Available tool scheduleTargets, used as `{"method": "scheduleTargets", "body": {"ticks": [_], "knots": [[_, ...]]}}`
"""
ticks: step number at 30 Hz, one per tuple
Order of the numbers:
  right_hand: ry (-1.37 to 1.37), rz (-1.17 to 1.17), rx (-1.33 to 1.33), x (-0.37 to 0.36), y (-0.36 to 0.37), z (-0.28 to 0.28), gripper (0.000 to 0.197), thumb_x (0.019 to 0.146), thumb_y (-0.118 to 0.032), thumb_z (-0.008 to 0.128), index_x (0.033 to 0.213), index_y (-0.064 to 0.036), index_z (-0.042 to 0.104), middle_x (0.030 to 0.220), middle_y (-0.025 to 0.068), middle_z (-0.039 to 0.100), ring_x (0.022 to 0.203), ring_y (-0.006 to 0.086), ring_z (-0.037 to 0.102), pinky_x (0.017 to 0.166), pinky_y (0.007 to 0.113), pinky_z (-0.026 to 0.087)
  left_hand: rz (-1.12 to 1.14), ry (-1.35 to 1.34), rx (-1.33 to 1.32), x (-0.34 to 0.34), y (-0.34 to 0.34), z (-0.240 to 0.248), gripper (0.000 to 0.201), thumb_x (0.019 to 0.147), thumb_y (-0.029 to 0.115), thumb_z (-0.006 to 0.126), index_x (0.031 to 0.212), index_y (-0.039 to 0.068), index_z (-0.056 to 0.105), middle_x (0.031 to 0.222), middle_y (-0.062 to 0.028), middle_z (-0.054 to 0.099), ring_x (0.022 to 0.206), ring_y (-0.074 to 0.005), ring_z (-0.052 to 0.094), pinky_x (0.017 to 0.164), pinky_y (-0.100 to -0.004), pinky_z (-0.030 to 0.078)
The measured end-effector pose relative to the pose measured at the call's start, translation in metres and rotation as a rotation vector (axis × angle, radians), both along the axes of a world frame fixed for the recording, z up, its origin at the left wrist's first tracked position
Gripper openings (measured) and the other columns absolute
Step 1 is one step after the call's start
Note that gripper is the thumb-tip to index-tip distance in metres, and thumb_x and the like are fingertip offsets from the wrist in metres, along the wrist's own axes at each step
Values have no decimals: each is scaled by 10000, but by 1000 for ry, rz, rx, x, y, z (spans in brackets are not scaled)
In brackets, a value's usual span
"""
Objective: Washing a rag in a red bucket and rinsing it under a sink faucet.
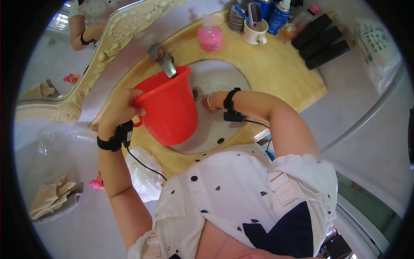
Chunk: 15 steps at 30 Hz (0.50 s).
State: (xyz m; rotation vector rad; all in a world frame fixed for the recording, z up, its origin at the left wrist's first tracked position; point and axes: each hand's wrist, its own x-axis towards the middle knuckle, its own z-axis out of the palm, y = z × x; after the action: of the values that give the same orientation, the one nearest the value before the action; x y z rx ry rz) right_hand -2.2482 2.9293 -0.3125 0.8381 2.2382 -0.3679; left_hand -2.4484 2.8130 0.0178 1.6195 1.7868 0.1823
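Note:
A red plastic bucket [172, 110] hangs tilted over the white sink basin [230, 86], its mouth beneath the metal faucet [166, 62]. My left hand [125, 105] is closed on the bucket's rim and handle side, at its left. My right hand [211, 102] reaches down into the basin, to the right of the bucket and close to the drain [196, 94]. Its fingers are mostly hidden, so what they touch does not show. A little water seems to lie in the basin. The inside of the bucket is mostly out of sight.
On the yellow counter [276, 77] stand a pink soap bottle [210, 36], a white mug [255, 34] with a brush, blue spray cans [279, 17] and several dark cylinders [330, 54]. An ornate mirror frame [103, 56] borders the left. A white plastic bag [144, 172] hangs near my left forearm.

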Motion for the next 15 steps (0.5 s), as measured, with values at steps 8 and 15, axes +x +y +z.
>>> {"method": "scheduleTargets", "body": {"ticks": [8,15], "knots": [[-150,266,-582,-11,-13,78,576,792,-159,446,1332,-37,286,1382,131,288,1242,272,333,966,344,339,6,25,-23,-7,-25,1,242,603,-52,657,832,-18,587,608,-63,529,593,-150,499,577,-289,409],[480,588,707,-3,12,55,582,818,-284,473,1339,-82,310,1431,34,212,1313,174,192,1070,416,129,24,13,-16,-11,-37,6,252,609,-31,659,853,-11,599,609,-80,524,602,-166,504,587,-288,411]]}}
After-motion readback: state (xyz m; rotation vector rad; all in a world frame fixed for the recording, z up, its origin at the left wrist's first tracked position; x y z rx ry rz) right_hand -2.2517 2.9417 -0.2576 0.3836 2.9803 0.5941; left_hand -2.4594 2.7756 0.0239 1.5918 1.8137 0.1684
